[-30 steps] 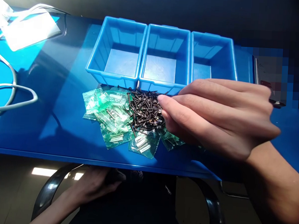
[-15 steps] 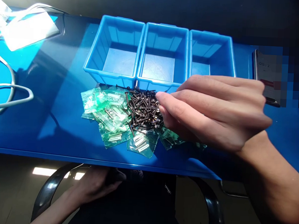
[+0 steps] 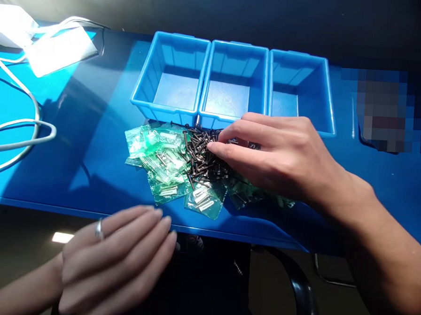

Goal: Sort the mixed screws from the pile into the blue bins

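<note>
A heap of small dark screws (image 3: 201, 154) lies on the blue table (image 3: 91, 137), among several green clear packets (image 3: 161, 159) of white parts. My right hand (image 3: 277, 158) rests over the right side of the heap, its fingers stretched out and the fingertips touching the screws. Whether it holds a screw I cannot make out. My left hand (image 3: 116, 260) hovers near the table's front edge, fingers straight and together, a ring on one finger, holding nothing. Three blue bins stand behind the heap: left (image 3: 172, 80), middle (image 3: 233, 86), right (image 3: 298, 91).
White cables (image 3: 17, 133) and a white flat object (image 3: 57, 48) lie at the far left of the table. A blurred-out patch (image 3: 385, 115) sits at the right. A black curved chair frame (image 3: 295, 284) shows below the table edge.
My left hand has risen from under the table to the front edge. My right hand has drawn back a little and lowered onto the screws. The view shifted slightly.
</note>
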Demonstrator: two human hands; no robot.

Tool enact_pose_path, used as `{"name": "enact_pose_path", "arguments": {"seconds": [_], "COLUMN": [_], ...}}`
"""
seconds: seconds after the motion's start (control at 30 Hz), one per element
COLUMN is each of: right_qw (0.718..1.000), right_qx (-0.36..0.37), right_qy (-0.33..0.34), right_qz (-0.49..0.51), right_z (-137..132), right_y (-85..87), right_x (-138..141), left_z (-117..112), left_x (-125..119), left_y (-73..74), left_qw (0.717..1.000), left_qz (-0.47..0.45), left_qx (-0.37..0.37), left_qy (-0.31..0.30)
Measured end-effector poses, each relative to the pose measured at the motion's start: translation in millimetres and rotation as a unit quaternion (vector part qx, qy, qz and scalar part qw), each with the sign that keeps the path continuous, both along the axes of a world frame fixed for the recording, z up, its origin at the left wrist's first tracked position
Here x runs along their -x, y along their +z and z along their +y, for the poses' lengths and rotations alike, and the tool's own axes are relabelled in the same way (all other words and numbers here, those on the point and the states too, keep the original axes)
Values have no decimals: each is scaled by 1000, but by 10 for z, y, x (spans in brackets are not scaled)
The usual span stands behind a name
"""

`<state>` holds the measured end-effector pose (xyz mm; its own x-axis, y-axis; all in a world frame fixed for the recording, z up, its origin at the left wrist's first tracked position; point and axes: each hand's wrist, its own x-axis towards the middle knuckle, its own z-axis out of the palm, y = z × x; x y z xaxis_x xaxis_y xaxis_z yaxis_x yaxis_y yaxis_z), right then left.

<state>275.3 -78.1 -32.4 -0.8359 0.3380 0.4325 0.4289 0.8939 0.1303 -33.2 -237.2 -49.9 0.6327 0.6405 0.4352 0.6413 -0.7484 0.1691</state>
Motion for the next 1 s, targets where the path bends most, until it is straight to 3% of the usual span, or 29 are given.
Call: {"name": "enact_pose_path", "arguments": {"seconds": [0.07,0.1,0.13,0.17,0.23,0.33,0.4,0.53,0.67,0.77,0.9,1.0], "right_qw": [1000,1000,1000,1000,999,998,998,993,987,981,971,964], "right_qx": [-1,-8,-17,-27,-38,-32,-22,-15,-32,-26,71,148], "right_qy": [3,0,-2,-4,-3,3,7,28,-17,-36,-120,-121], "right_qz": [7,10,11,15,25,45,62,115,157,188,193,185], "right_z": [-6,-8,-10,-10,-9,-9,-13,-27,-60,-112,-165,-111], "right_y": [-7,-11,-16,-22,-36,-49,-47,-40,-61,-55,-15,-40], "right_x": [-6,-5,-3,0,5,-6,-22,-49,-50,-18,42,50], "left_z": [518,777,1015,1222,1536,1823,1951,2107,2144,2142,2130,2134], "left_x": [-112,-188,-275,-368,-546,-670,-618,-345,-175,-164,-207,-237], "left_y": [168,249,329,407,541,643,623,435,262,225,242,246], "left_qw": [986,976,976,974,976,974,975,983,979,976,980,985], "left_qz": [48,65,74,91,163,209,212,162,140,140,142,117], "left_qx": [-143,-179,-192,-199,-145,-71,-49,-85,-130,-143,-126,-115], "left_qy": [-70,-101,-73,-59,-2,45,40,-12,-68,-82,-56,-45]}}
